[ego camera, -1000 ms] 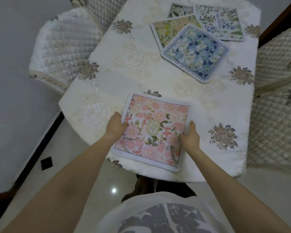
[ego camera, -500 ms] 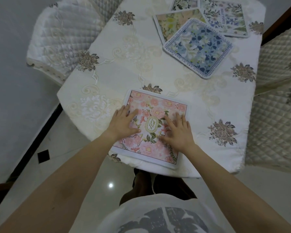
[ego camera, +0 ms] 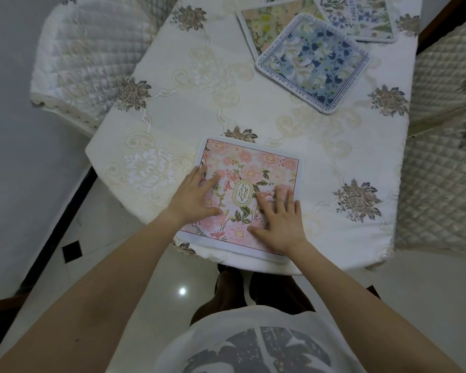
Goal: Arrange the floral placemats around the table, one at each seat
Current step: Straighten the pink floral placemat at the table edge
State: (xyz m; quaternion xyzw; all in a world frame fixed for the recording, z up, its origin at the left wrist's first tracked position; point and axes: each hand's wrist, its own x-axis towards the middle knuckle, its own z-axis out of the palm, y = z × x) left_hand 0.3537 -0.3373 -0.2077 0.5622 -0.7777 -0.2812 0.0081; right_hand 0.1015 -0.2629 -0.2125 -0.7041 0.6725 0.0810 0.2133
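A pink floral placemat with a gold oval label lies flat at the near edge of the table, which has a cream embroidered cloth. My left hand rests palm down on the mat's left side, fingers spread. On its right side my right hand also lies flat, fingers apart. Neither hand grips anything. At the far end a blue floral placemat overlaps a yellow-green one, with a white one with blue flowers beside them.
Quilted white chairs stand at the left and at the right of the table. Glossy floor tiles and my legs show below the table's near edge.
My hands went from holding the pink mat's side edges to lying flat on top of it. Since half a second ago they have slid slightly outward.
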